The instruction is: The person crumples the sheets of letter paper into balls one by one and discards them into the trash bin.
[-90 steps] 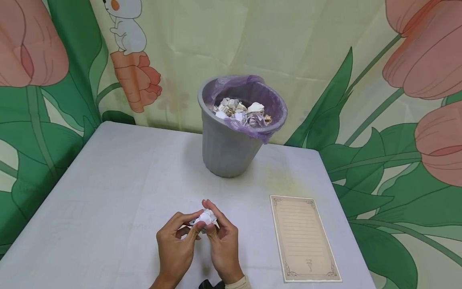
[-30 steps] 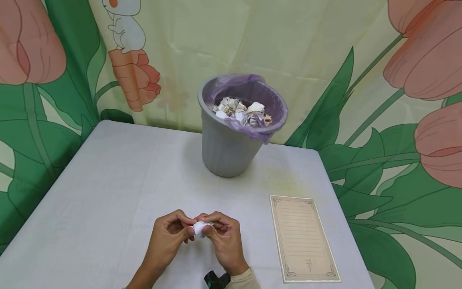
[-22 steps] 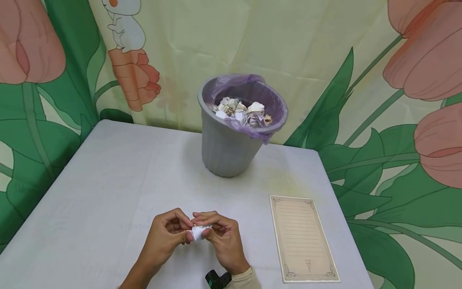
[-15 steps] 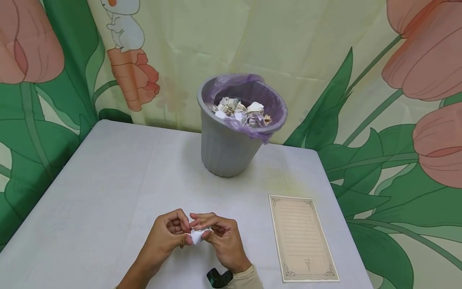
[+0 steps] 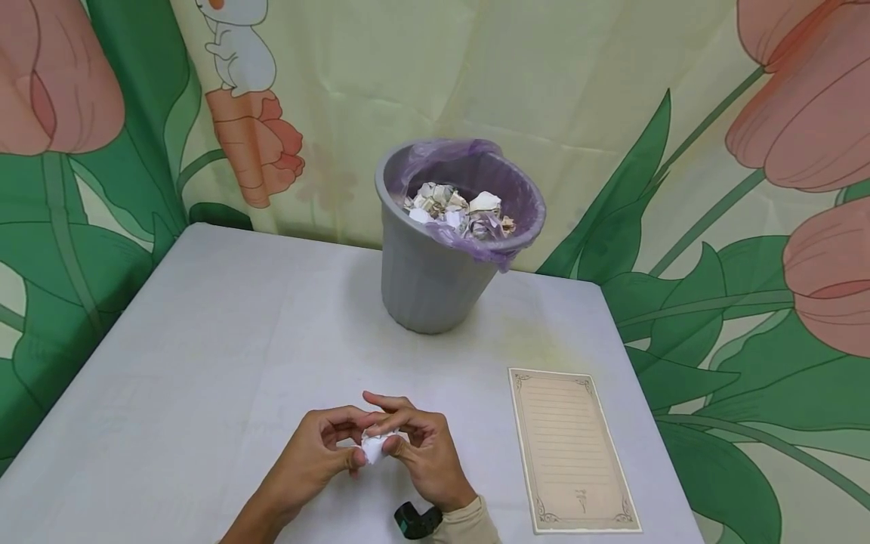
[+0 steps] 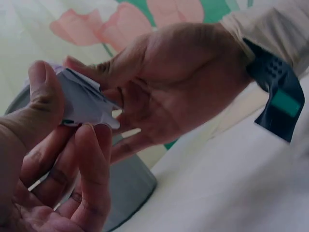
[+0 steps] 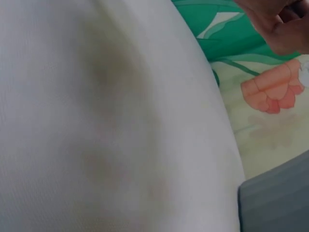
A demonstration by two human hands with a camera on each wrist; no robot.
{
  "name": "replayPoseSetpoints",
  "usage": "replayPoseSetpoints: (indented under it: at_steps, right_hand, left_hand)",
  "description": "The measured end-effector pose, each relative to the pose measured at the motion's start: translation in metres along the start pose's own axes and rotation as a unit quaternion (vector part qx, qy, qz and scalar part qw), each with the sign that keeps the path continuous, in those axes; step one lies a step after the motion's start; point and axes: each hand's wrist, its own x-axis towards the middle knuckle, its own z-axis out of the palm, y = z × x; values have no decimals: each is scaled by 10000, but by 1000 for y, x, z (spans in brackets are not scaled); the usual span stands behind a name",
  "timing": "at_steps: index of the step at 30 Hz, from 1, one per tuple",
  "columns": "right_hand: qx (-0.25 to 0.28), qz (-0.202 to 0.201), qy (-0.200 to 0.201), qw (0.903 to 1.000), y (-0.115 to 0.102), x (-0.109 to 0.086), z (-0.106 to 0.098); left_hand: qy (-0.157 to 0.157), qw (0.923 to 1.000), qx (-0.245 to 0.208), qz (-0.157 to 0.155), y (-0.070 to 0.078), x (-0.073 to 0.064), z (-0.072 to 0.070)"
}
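Paper (image 5: 373,449): crumpled, white, above the table (image 5: 204,340), in front of the grey bin (image 5: 435,279).
Left hand (image 5: 318,450): thumb and fingers pinch one side.
Right hand (image 5: 427,452): thumb and fingers pinch the other.

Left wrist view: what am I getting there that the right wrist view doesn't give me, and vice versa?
Only the left wrist view shows the crumpled white paper, pinched between the left hand and right hand, plus the dark wrist device and pink tulips.

Only the right wrist view shows the printed carrot, with a sliver of white figure at the frame edge.

Both show part of the grey bin, the white table and the printed curtain. Both also include a hand, but the right wrist's is cropped.
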Motion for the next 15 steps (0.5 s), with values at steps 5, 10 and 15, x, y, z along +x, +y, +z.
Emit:
replayPoseSetpoints:
  at_steps: [5, 10, 15]
  right_hand:
    - [-23, -174, -24, 9998, 1, 0, 2]
    - [-18, -335, -85, 9994, 2, 0, 3]
    - [-281, -638, 15, 9976, 2, 2, 3]
  left_hand:
    - [-87, 9999, 53, 33, 1, -1, 0]
    - [108, 9997, 141, -189, 4, -3, 4]
    - [468, 9984, 170, -280, 3, -5, 13]
